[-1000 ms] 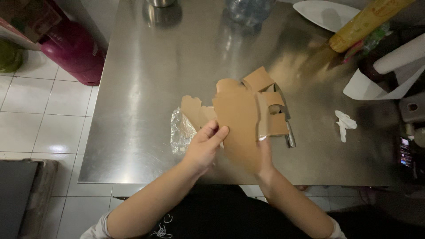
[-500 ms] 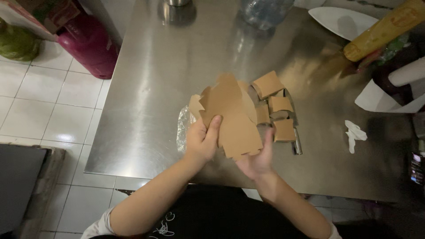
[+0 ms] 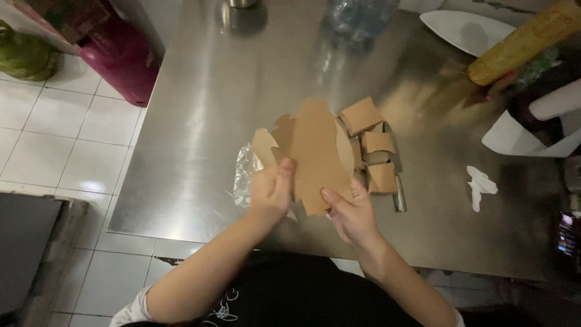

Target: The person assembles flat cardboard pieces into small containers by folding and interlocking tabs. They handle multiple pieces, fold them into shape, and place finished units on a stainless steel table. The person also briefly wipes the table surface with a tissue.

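Note:
Both my hands hold a flat brown cardboard cut-out (image 3: pixel 315 151) with several flaps, lifted a little above the steel table (image 3: pixel 242 97). My left hand (image 3: pixel 272 189) grips its lower left edge with the thumb on top. My right hand (image 3: pixel 351 212) pinches its lower right edge. Crumpled clear plastic wrap (image 3: pixel 244 174) lies on the table just left of my left hand. A long metal knife (image 3: pixel 396 181) lies under the right-hand flaps, its handle end sticking out toward me.
A crumpled white tissue (image 3: pixel 482 185) lies at the right. Behind are a white oval plate (image 3: pixel 466 30), a yellow roll (image 3: pixel 526 42), a clear plastic bottle (image 3: pixel 360 15) and a metal cup (image 3: pixel 241 5). A magenta gas cylinder (image 3: pixel 124 57) stands on the tiled floor at left.
I have lifted the cardboard and turned it more upright in both hands. My right hand has moved from under the sheet to its lower right edge.

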